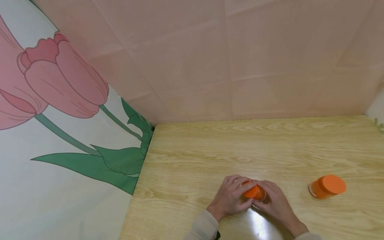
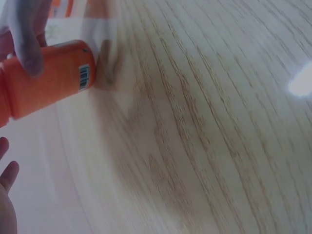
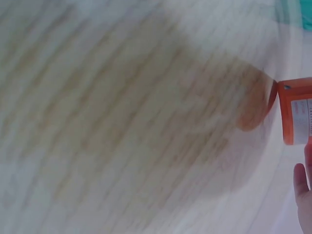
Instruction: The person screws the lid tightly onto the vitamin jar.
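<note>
Near the front of the table, both hands are around an orange jar (image 1: 261, 194). My left hand (image 1: 230, 197) holds its orange lid (image 1: 251, 193), fingers over the far side and thumb nearer me. The right hand (image 1: 277, 202) grips the jar's body from the right. In the left wrist view the jar (image 2: 61, 73) is tilted, its base near the tabletop and a barcode (image 2: 84, 77) beside the base. Only the jar's lower end, with a pale label (image 3: 301, 119), shows in the right wrist view. Fingers hide part of the lid.
A second orange jar (image 1: 332, 185) with an orange lid stands upright to the right. The wood-grain table (image 1: 210, 150) meets a pinkish cloth (image 1: 186, 66) at the back. A white cloth with printed tulips (image 1: 66, 76) hangs along the left edge.
</note>
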{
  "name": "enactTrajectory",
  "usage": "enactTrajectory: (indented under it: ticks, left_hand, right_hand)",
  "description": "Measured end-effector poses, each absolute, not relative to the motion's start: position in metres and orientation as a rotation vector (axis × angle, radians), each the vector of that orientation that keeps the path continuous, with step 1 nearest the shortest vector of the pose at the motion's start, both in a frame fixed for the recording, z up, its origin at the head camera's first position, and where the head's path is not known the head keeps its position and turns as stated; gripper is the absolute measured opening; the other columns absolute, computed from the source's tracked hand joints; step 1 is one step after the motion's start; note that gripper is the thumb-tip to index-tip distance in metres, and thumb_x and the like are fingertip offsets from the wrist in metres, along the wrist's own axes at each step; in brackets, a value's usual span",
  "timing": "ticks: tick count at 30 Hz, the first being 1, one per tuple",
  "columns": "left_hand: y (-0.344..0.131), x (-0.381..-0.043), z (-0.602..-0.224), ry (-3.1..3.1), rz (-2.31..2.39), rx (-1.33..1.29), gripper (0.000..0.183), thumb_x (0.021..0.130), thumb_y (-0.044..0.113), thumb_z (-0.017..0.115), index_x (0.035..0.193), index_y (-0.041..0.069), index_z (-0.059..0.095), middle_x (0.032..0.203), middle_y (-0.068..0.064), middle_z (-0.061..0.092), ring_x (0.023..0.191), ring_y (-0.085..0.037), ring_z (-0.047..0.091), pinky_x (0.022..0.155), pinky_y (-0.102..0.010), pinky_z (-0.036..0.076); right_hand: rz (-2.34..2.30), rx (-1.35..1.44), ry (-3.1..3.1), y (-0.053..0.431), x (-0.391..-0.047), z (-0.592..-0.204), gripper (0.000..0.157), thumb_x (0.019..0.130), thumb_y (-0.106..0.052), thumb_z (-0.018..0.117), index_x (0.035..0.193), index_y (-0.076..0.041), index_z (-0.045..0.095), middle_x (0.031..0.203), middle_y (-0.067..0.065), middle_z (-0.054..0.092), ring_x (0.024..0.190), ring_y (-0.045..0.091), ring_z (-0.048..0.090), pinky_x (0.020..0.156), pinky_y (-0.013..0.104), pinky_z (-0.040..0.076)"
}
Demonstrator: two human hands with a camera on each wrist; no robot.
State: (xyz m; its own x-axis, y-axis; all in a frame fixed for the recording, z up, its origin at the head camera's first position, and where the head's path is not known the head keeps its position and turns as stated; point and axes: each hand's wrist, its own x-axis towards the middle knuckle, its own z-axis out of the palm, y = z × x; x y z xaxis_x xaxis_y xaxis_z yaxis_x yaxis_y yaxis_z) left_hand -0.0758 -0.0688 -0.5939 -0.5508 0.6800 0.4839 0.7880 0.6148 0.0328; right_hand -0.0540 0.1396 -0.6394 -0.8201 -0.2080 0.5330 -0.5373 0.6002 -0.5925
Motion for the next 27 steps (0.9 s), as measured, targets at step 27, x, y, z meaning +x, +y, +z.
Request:
enactTrajectory:
  ticks: [27]
  left_hand:
    - [-0.056, -0.059, -0.593, -2.643, -0.384, -0.777, 0.055, 0.086, 0.061, 0.064, 0.128, 0.026, 0.06, 0.11, 0.009, 0.065, 0.101, -0.006, 0.057, 0.095, -0.027, 0.041]
  right_hand:
    - [1.064, 0.594, -2.358, 0.137, -0.056, -0.642, 0.075, 0.082, -0.071, 0.058, 0.119, -0.006, 0.068, 0.101, 0.005, 0.07, 0.093, 0.02, 0.059, 0.095, 0.016, 0.034]
